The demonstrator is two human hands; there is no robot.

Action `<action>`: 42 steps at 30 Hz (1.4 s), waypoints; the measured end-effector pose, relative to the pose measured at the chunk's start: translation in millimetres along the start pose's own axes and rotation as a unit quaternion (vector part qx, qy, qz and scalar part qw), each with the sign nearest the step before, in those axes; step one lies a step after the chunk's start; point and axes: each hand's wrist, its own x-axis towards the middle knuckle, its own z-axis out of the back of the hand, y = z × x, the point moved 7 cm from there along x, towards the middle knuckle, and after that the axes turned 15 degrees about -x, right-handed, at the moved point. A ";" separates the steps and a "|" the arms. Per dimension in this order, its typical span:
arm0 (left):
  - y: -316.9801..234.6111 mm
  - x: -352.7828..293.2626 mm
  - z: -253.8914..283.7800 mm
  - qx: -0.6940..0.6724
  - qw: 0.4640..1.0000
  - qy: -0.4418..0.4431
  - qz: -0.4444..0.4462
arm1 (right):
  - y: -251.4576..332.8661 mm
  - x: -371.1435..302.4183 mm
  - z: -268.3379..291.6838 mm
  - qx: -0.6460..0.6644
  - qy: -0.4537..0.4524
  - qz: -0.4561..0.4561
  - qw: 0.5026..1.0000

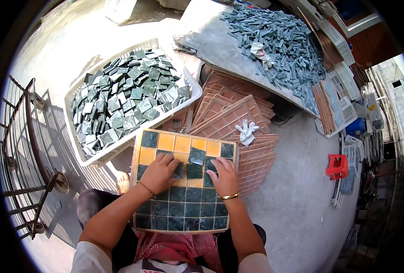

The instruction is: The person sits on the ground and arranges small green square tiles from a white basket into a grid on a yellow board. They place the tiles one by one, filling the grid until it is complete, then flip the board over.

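A gridded tray [144, 160] with orange-yellow cells rests on my lap. Dark green square stone tiles [176, 209] fill its near rows, while orange cells show among the tiles farther up. My left hand [162, 172] is over the tray's left middle, its thumb and fingers closed about the edge of a green tile [179, 171]. On the right side, my right hand [224, 176] pinches another green tile [209, 164] between thumb and forefinger. Between the hands, a tilted tile [196, 156] lies askew above a second loose tile [194, 171].
A white plastic basket [134, 128] heaped with green tiles stands at the far left. Stacked reddish gridded trays [229, 113] lie beyond, with a white glove [247, 132] on them. Narrow grey-green stone strips [274, 41] cover a board. A red stool [337, 166] and metal rack [34, 154] stand aside.
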 end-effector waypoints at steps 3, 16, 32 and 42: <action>-5.4 0.1 -7.2 0.012 1.000 0.018 -0.012 | 16.6 10.9 -10.1 0.100 -0.003 0.013 0.995; -9.1 -7.3 -17.2 0.072 0.994 -0.027 -0.080 | -25.3 73.8 -25.0 0.140 0.037 -0.035 0.989; -2.0 -7.9 -4.6 0.041 0.999 0.010 -0.020 | -33.7 59.5 -32.0 -0.060 0.057 0.103 0.991; 0.7 -10.0 -6.8 0.036 0.998 0.018 -0.041 | 37.1 19.6 -24.2 0.012 0.195 0.179 0.964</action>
